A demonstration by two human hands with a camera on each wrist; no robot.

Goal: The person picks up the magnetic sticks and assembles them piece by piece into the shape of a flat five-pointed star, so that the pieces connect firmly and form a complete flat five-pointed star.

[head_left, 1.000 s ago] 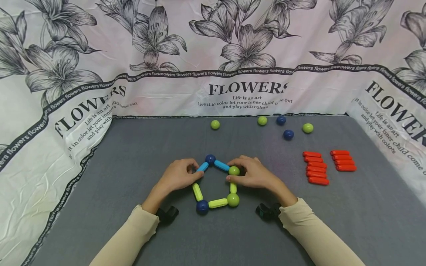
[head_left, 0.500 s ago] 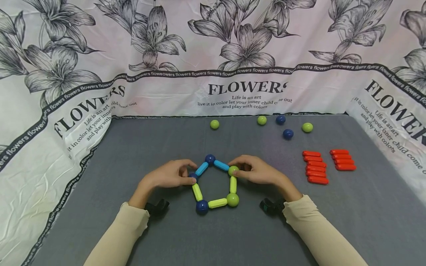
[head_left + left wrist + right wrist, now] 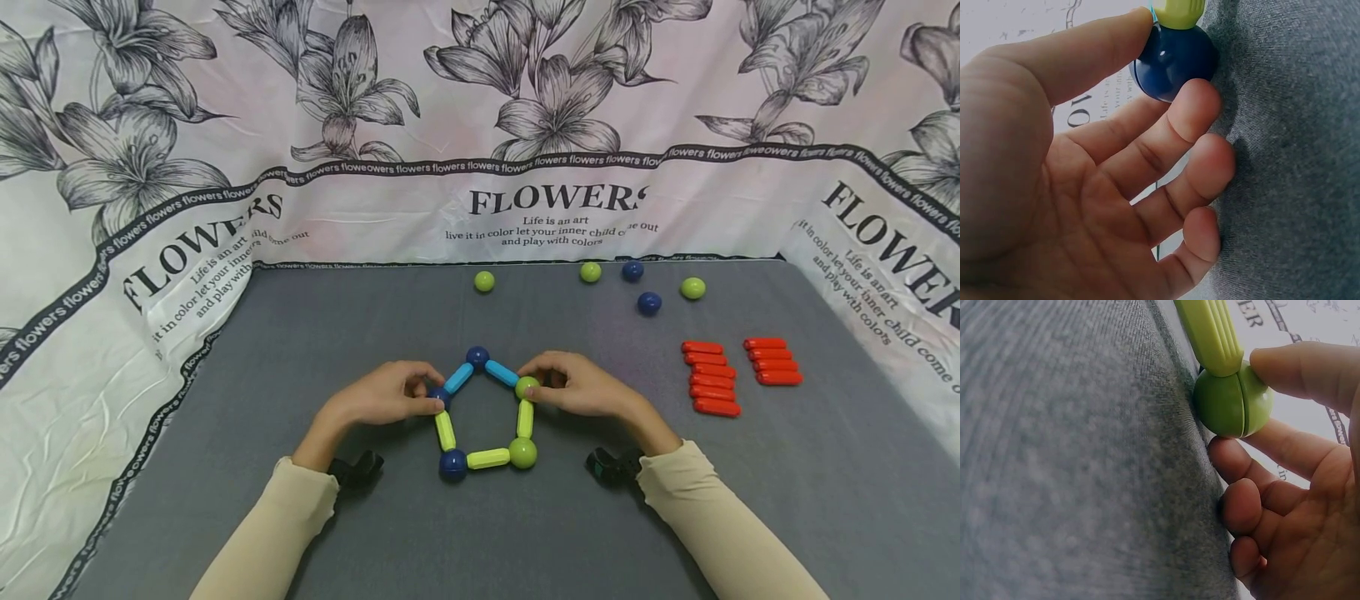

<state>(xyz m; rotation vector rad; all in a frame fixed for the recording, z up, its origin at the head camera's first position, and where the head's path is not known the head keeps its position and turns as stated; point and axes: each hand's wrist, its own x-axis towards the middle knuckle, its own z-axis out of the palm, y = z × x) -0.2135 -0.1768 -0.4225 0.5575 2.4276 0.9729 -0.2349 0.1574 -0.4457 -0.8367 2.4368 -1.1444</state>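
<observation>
A five-sided ring of balls and rods lies mid-table in the head view. Its top corner is a blue ball [image 3: 477, 357], joined to two light-blue rods [image 3: 502, 373]. My left hand [image 3: 388, 392] pinches the left corner's blue ball [image 3: 1175, 62] between thumb and fingers, the other fingers curled below it. At the right corner, my right hand [image 3: 581, 385] pinches a green ball [image 3: 1230, 406] the same way. Yellow-green rods [image 3: 488, 458] form the lower sides, meeting at a blue ball [image 3: 453, 466] and a green ball [image 3: 522, 453].
Several red rods [image 3: 714, 392] lie in two stacks on the right of the grey table [image 3: 480, 542]. Behind the ring are loose green balls [image 3: 484, 282] and blue balls [image 3: 649, 303]. A flower-printed cloth [image 3: 375, 217] borders the table's back and sides.
My left hand has drawn back leftward, uncovering the left blue ball. My right hand has shifted slightly outward. The ring has turned a little, its top moving right and its bottom left.
</observation>
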